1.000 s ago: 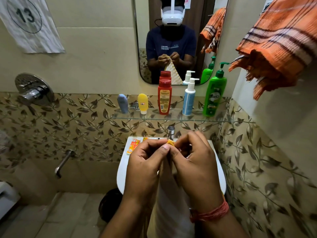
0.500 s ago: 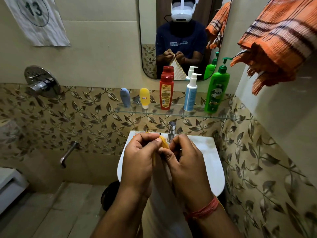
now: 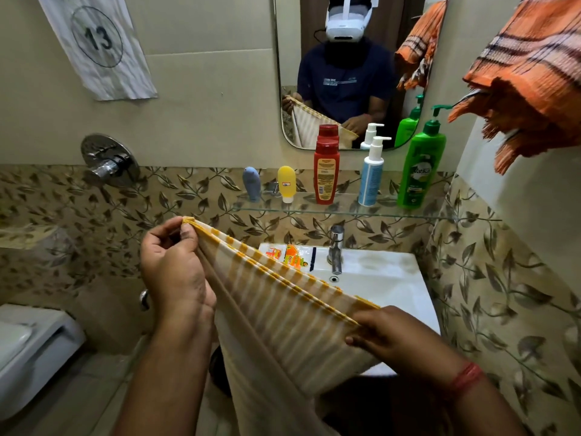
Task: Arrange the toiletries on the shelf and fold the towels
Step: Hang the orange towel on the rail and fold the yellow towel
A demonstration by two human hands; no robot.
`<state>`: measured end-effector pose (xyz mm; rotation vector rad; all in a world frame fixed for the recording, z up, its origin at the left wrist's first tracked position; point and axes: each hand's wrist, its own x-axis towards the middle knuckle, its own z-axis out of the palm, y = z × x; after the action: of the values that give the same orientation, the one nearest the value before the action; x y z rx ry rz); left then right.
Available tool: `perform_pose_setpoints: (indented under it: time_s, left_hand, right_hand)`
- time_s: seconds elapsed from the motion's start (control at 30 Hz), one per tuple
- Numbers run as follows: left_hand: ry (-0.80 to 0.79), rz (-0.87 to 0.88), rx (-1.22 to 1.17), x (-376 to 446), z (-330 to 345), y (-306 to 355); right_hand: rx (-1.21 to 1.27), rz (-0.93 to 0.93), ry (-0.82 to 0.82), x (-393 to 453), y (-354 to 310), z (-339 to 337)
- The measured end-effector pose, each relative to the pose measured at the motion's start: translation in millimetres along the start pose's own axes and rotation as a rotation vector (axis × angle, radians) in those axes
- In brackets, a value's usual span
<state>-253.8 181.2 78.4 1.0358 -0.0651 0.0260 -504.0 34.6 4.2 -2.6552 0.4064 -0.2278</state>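
You hold the cream towel with yellow-striped edge (image 3: 283,313) stretched between both hands over the front of the white sink (image 3: 386,278), its top hem running from 10 o'clock down to 4 o'clock across the middle of the view. Your left hand (image 3: 176,272), at about 9 o'clock from the towel's centre, pinches the upper corner with thumb and curled fingers closed on the hem. Your right hand (image 3: 393,338), at about 4 o'clock, has its fingers curled round the lower corner of the hem, and a red thread band (image 3: 465,377) sits on that wrist. The rest of the towel hangs in folds below the hem, toward 6 o'clock. At 12 o'clock from the towel, the glass shelf (image 3: 314,210) carries five toiletries in a row, all upright: from 9 o'clock toward 3 o'clock, a blue-grey tube (image 3: 252,184), a yellow tube (image 3: 286,183), a red bottle (image 3: 326,171), a white and blue pump bottle (image 3: 371,174) and a green pump bottle (image 3: 421,165). Small orange sachets (image 3: 290,254) lie on the sink's back ledge, just at 9 o'clock of the tap (image 3: 335,248). An orange striped towel (image 3: 528,67) hangs at 2 o'clock, well apart from your hands.
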Motion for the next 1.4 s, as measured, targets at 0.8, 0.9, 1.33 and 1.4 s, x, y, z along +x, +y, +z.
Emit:
perform_pose_setpoints:
  time_s: [0.8, 0.9, 1.33, 1.4]
  left_hand:
    - [-0.048, -0.194, 0.048, 86.6, -10.4, -23.4]
    - [-0.097, -0.179, 0.057, 82.8, -4.6, -23.5]
    - [-0.165, -0.053, 0.122, 85.9, 12.2, -29.4]
    - [-0.181, -0.020, 0.139, 83.7, 15.0, -32.0]
  right_hand:
    - [-0.266, 0.118, 0.530, 19.3, -55.8, -90.0]
    - [-0.189, 0.142, 0.745, 24.3, -46.6, -82.3]
    - [0.183, 0.258, 0.819, 26.7, -24.5, -84.3]
    - [0.159, 0.336, 0.722, 26.7, -13.8, -86.0]
